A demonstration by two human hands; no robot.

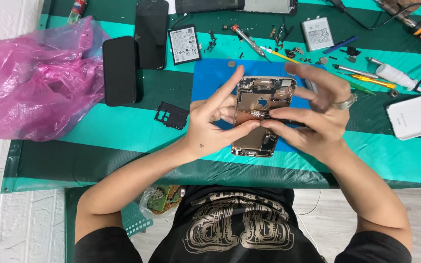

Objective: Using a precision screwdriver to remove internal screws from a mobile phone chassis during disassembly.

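— Hands first: our left hand (214,122) rests on the opened phone (261,117), thumb and middle finger pinched at its middle, index finger pointing up; our right hand (317,114) grips thin tweezers (269,115), fingers closed, tips at the same spot

— Where does the phone lie?

— On the blue mat (210,80), over the green striped cloth (123,131). We judge the tiny part could spring away if our pinch slips, or the tips could scrape the board

— Around it?

— A black bracket (171,115) left, a battery (184,44) and dark phones (120,70) beyond, a pink bag (35,78) far left
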